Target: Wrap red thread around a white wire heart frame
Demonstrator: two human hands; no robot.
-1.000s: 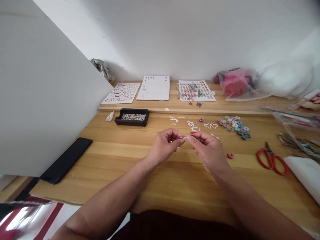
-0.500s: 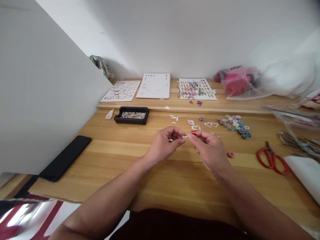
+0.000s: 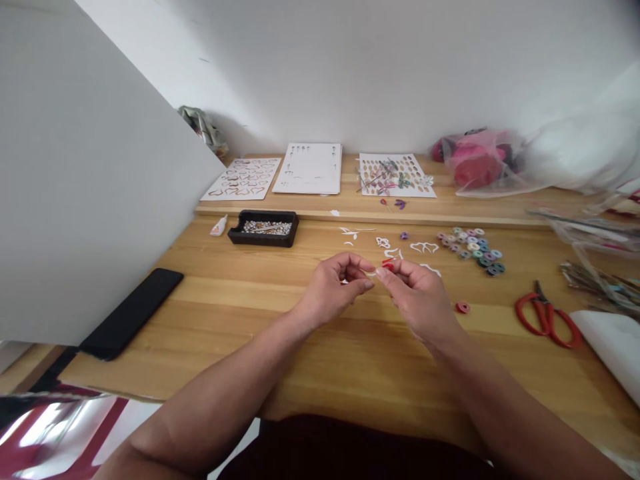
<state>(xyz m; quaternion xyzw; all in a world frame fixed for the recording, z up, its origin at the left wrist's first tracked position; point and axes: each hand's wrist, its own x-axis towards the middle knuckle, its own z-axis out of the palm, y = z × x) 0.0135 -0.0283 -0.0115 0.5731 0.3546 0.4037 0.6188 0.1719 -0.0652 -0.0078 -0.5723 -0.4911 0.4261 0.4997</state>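
Note:
Both hands meet above the middle of the wooden table. My left hand [image 3: 336,285] is closed, its curled fingers at one end of a small thin white curved piece [image 3: 371,273]. The other end is pinched between the thumb and index finger of my right hand [image 3: 419,291]. A small red bobbin of thread [image 3: 389,265] shows behind the right fingertips; how it is held is hidden. Just beyond the hands lie white cut-out shapes: a wavy outline [image 3: 424,247], a small flower-like outline [image 3: 383,243] and a leafy sprig [image 3: 351,233].
Coloured thread bobbins [image 3: 473,247] cluster at right, with a pink bobbin [image 3: 463,307] and red-handled cutters [image 3: 546,315] nearer. A black tray [image 3: 263,241] of beads, a glue bottle [image 3: 219,227] and a black phone [image 3: 133,313] are left. Printed sheets [image 3: 307,170] lie on the rear ledge [image 3: 320,208].
The hands stay close together over the same spot, with only slight finger shifts. More of the white cut-out behind my right hand shows now. The view has shifted slightly.

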